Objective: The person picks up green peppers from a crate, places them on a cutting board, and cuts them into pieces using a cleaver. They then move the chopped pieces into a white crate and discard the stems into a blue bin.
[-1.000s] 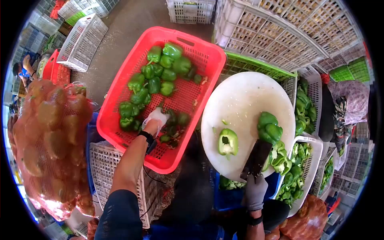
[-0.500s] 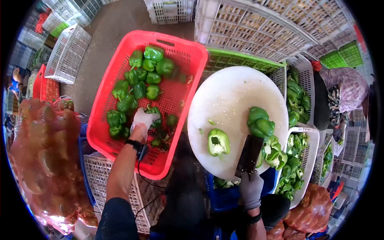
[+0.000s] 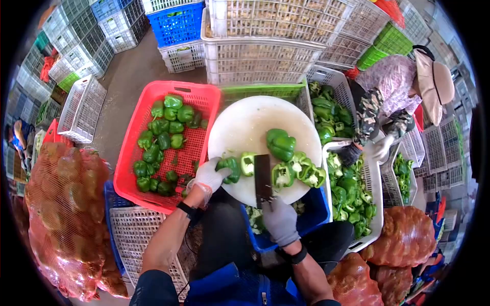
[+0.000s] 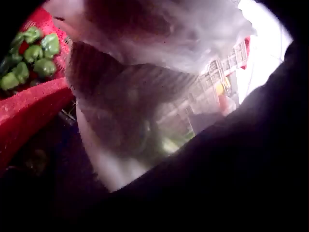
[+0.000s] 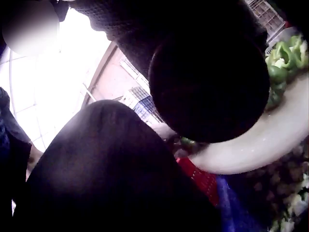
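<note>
In the head view my gloved left hand (image 3: 210, 176) grips a whole green pepper (image 3: 229, 170) at the left edge of the round white board (image 3: 240, 120). My gloved right hand (image 3: 280, 221) holds a dark cleaver (image 3: 263, 178) by its handle, the broad blade lying over the board. Just left of the blade is a cut pepper piece (image 3: 247, 163); to its right are open pepper pieces (image 3: 282, 175) and whole green peppers (image 3: 281, 145). The left wrist view is mostly filled by the blurred glove (image 4: 145, 34). A dark round shape hides much of the right wrist view.
A red basket (image 3: 122, 168) of green peppers stands left of the board. Below the board is a blue crate (image 3: 316, 220); at the right, a white crate (image 3: 376, 204) holds cut peppers. Another person (image 3: 390, 84) reaches into it. Net sacks (image 3: 66, 214) and stacked crates (image 3: 265, 61) stand around.
My left hand has left the red basket and come to the board with a green pepper. The head view has turned, bringing the other person's head and arms into sight. My right hand keeps the cleaver.
</note>
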`<act>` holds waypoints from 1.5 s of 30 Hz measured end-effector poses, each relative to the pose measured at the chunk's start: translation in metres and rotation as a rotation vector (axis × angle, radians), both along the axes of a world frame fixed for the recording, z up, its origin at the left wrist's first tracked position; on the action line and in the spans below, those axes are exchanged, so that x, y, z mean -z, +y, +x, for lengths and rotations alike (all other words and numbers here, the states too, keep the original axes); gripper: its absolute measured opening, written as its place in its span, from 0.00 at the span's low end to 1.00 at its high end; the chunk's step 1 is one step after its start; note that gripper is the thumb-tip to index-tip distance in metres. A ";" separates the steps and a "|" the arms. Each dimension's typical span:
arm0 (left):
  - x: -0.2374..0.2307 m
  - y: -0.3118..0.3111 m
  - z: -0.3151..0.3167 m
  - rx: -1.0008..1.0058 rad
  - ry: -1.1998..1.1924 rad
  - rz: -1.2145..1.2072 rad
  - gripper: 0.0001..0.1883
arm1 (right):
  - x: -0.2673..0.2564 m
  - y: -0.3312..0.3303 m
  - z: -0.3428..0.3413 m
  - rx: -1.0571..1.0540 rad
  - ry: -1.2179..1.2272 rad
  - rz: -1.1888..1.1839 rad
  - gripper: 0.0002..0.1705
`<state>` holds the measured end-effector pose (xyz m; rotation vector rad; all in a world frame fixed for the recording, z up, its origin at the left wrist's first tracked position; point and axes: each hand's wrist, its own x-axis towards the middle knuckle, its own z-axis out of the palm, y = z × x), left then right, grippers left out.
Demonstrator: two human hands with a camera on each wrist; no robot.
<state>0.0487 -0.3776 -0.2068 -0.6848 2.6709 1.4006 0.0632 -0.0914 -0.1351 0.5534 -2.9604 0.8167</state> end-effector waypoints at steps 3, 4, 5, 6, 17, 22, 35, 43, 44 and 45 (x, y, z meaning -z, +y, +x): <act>-0.001 0.010 -0.001 -0.184 -0.002 0.135 0.35 | 0.000 -0.017 -0.001 -0.075 -0.004 0.011 0.14; 0.001 0.008 0.000 -0.195 -0.008 0.137 0.35 | 0.002 -0.021 -0.003 -0.099 -0.008 0.010 0.14; 0.005 0.006 -0.001 -0.206 -0.014 0.141 0.35 | 0.005 -0.025 -0.005 -0.123 -0.012 0.011 0.14; 0.001 0.006 -0.002 -0.218 -0.022 0.147 0.35 | 0.008 -0.028 -0.008 -0.136 -0.037 0.033 0.14; -0.042 0.008 -0.002 -0.263 -0.121 0.402 0.36 | 0.007 -0.071 -0.059 -0.213 -0.403 0.064 0.19; -0.019 0.002 0.003 -0.138 -0.023 0.048 0.35 | 0.028 -0.110 -0.068 -0.270 -0.437 0.132 0.20; -0.027 -0.053 -0.059 -0.431 0.026 0.494 0.16 | 0.056 0.003 -0.045 -0.030 -0.098 0.208 0.18; 0.073 -0.135 0.009 -0.230 -0.595 -0.160 0.29 | 0.037 -0.009 -0.055 0.004 -0.346 0.189 0.14; 0.097 -0.139 0.010 -0.206 -0.668 -0.167 0.34 | 0.034 -0.011 -0.056 0.009 -0.359 0.171 0.13; 0.104 -0.139 0.011 -0.156 -0.620 -0.153 0.34 | 0.032 -0.012 -0.057 0.016 -0.372 0.153 0.12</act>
